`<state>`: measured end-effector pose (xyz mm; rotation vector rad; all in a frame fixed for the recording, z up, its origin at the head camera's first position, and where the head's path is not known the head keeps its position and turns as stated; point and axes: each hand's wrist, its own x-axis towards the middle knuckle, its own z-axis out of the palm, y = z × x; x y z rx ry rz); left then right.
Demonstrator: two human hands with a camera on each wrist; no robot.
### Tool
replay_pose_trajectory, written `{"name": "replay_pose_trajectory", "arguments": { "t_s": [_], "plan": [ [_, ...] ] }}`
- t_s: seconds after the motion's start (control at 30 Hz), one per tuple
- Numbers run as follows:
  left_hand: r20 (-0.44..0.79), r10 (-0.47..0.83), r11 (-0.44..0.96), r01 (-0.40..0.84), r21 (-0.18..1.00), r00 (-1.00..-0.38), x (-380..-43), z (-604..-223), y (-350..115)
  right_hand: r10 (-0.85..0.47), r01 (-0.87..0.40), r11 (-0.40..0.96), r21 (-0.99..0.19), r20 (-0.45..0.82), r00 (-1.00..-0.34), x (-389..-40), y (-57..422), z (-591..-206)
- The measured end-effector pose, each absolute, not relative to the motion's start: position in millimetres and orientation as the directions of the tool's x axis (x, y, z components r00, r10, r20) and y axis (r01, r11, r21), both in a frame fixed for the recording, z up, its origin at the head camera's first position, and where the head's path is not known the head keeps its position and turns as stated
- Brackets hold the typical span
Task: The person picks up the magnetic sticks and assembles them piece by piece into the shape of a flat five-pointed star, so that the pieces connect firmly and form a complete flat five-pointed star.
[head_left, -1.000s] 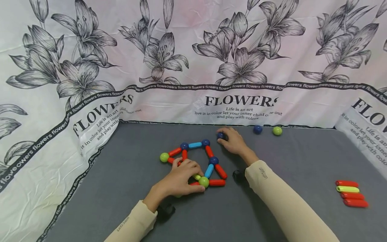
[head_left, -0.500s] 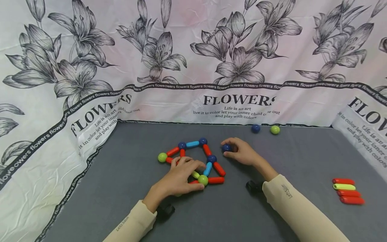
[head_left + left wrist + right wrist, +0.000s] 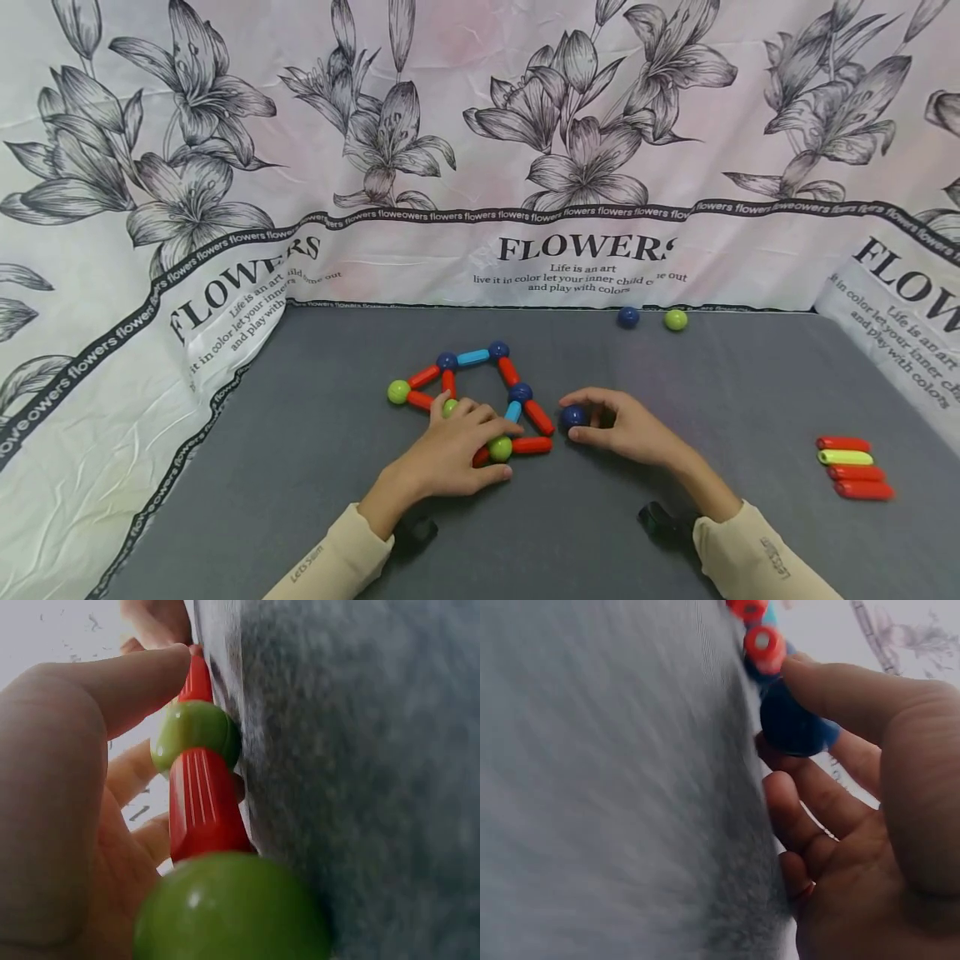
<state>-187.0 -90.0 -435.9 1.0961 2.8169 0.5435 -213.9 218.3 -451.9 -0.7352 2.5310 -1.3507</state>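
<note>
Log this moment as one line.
left hand: holds stick-and-ball frame | right hand: pinches blue ball beside frame | back: another blue ball, green ball | far right: four loose sticks

I am at a screened-off play spot: colored rods point(image 3: 856, 472) and balls point(image 3: 628, 317) on a gray table point(image 3: 262, 467), white flower-printed fabric point(image 3: 420, 258) hanging behind it and at both sides. Whether this is a home or a studio, I cannot tell.
</note>
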Motion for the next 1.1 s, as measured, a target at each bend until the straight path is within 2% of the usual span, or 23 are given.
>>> {"name": "replay_pose_trajectory", "arguments": {
  "t_s": [0.13, 0.3, 0.47, 0.73, 1.1],
  "plan": [
    [0.091, 0.660, 0.696, 0.652, 0.300, -0.746, -184, -437, -86, -0.501, -0.345, 0.444, -0.827, 0.090, -0.861, -200, 217, -456],
    [0.110, 0.633, 0.728, 0.638, 0.249, -0.766, -180, -441, -80, -0.467, -0.397, 0.500, -0.770, 0.146, -0.872, -190, 210, -460],
    [0.128, 0.617, 0.740, 0.628, 0.240, -0.777, -178, -443, -76, -0.450, -0.421, 0.546, -0.725, 0.170, -0.877, -183, 201, -462],
    [0.164, 0.599, 0.751, 0.621, 0.226, -0.784, -176, -441, -72, -0.430, -0.411, 0.536, -0.738, 0.180, -0.885, -179, 195, -463],
    [0.185, 0.584, 0.762, 0.613, 0.211, -0.790, -174, -439, -69, -0.501, -0.530, 0.485, -0.695, 0.275, -0.820, -177, 192, -467]
  ]
}}
